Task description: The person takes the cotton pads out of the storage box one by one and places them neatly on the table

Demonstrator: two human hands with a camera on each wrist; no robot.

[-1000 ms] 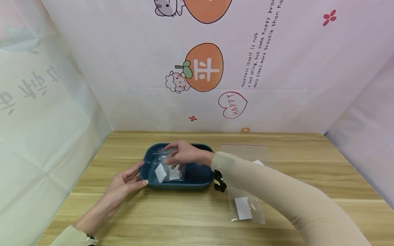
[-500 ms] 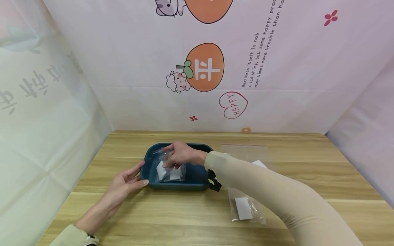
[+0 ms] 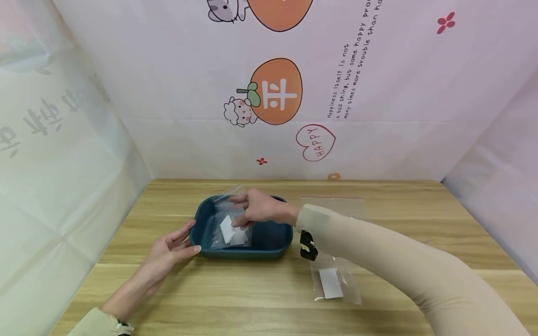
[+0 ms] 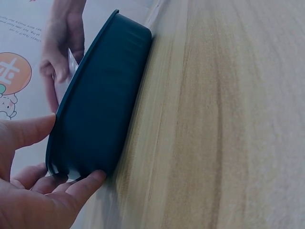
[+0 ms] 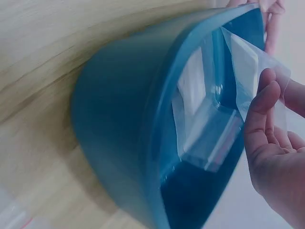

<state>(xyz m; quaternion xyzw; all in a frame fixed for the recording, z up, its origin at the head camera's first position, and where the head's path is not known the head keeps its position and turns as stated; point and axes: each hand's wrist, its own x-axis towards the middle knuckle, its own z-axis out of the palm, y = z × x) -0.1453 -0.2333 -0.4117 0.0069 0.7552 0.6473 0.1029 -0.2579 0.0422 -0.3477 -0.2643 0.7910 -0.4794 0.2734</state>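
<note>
A dark blue-green plastic tub (image 3: 239, 254) sits on the wooden table. At its left end my left hand (image 3: 168, 254) holds it between thumb and fingers; in the left wrist view the thumb lies at the rim and the fingertips reach round the outer wall. My right hand (image 3: 262, 207), over the tub, pinches a small clear zip bag (image 5: 245, 71) between thumb and fingers. Inside that bag is a flat white piece (image 3: 227, 229). Another clear bag (image 5: 193, 90) with a white piece lies in the tub below it.
Right of the tub lies a larger clear bag (image 3: 332, 204) with a red seal line, partly under my right forearm. Near it on the table a white card (image 3: 330, 283) shows through clear plastic. Printed cloth (image 3: 210, 149) screens the back and sides.
My right hand, lower in the tub half a second ago, has taken hold of a small bag and tilted it up, its top now past the far rim. My left hand stays put.
</note>
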